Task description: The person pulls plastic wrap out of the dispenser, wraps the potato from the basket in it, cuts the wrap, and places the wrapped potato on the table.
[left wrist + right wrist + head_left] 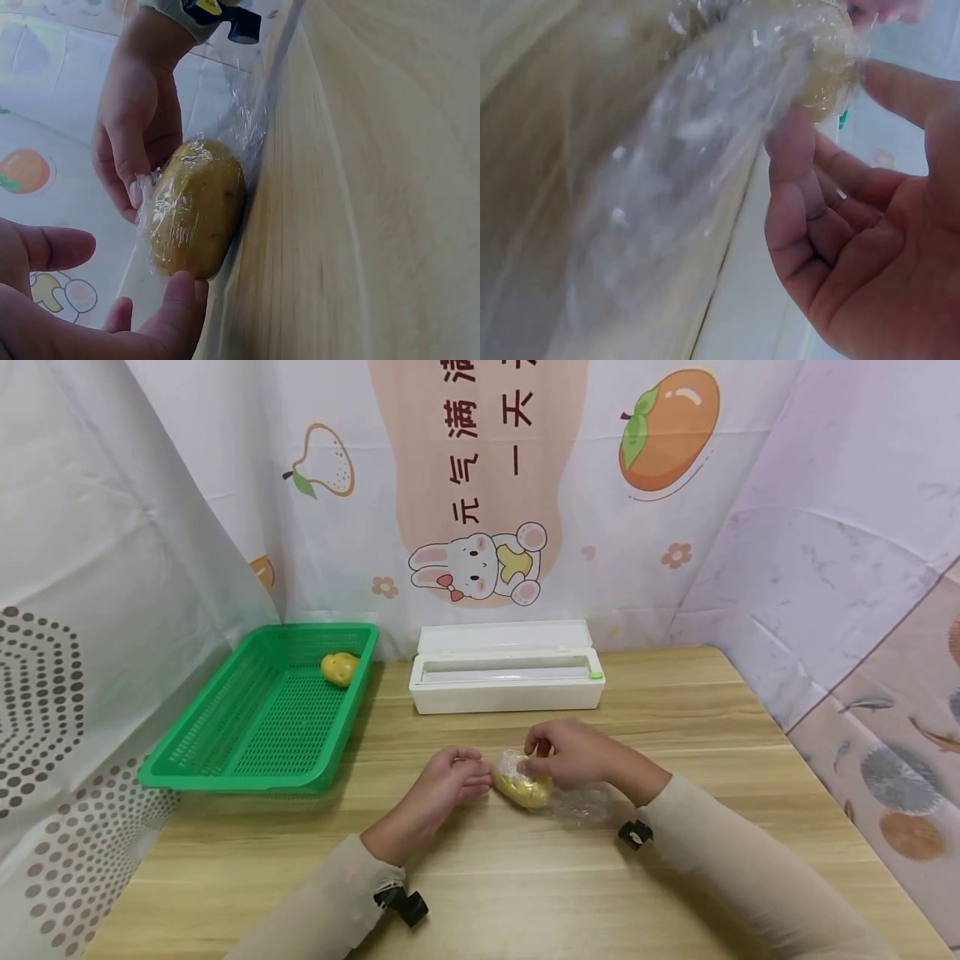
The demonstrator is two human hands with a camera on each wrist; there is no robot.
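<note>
– When wrapping such a rounded potato (525,792), please draw the clear film (587,805) gently and evenly. Where to find the potato now?

– On the wooden surface (525,893), between both grips, partly covered by film, with a loose stretch of film spreading to the right.

– How to read the left grip (447,785)?

– Open, with fingertips touching the left end of the potato and thumb apart. Good for steadying, to my judgement. Better not to press strongly, so as not to roll the potato away.

– And the right grip (573,752)?

– Bent at the fingers, with thumb and index finger close at the film. Cannot tell whether pinching it or only touching. Best to take just the edge, pull lightly, then lay it flat over the potato.

– What to do with the loose stretch?

– Probably best to smooth the first side, then fold this part over. Beware of film sticking to itself, and of tearing from too quick a pull.
</note>
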